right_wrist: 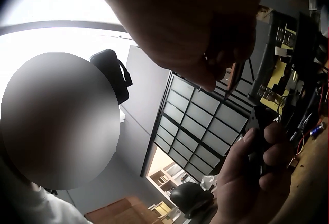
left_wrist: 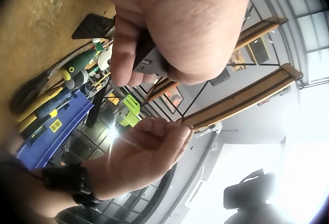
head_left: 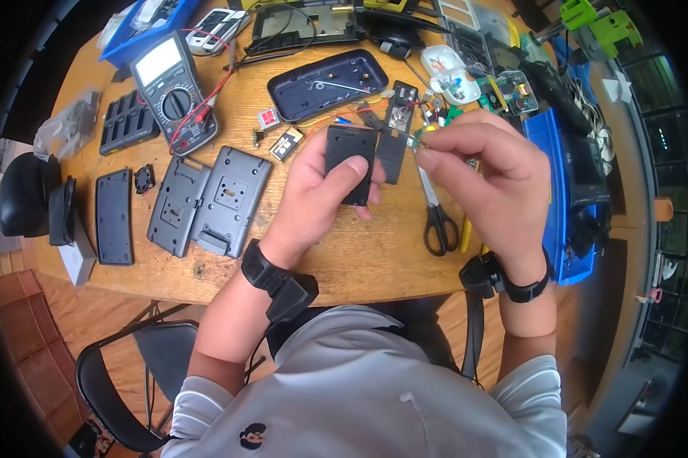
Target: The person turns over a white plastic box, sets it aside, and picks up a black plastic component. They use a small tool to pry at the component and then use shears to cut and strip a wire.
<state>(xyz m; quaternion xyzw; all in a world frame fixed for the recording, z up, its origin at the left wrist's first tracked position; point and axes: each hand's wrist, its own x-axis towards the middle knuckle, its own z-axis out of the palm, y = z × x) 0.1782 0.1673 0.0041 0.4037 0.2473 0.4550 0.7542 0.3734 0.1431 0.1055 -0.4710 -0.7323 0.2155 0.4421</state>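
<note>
Can't read any txt, far as I can see. Head cam, upper L: multimeter (head_left: 177,102) dial markings too tiny. L-wrist cam, lower L: yellow label (left_wrist: 55,126) on blue bin (left_wrist: 73,112), chars too blurry.

The case (head_left: 348,145) is black; the table (head_left: 336,259), brown wood-grain; the multimeter (head_left: 174,80), dark grey with a red lead (head_left: 199,118); the tray (head_left: 298,93), navy; the bins (head_left: 541,145), blue; the shirt (head_left: 359,382), light grey.
</note>
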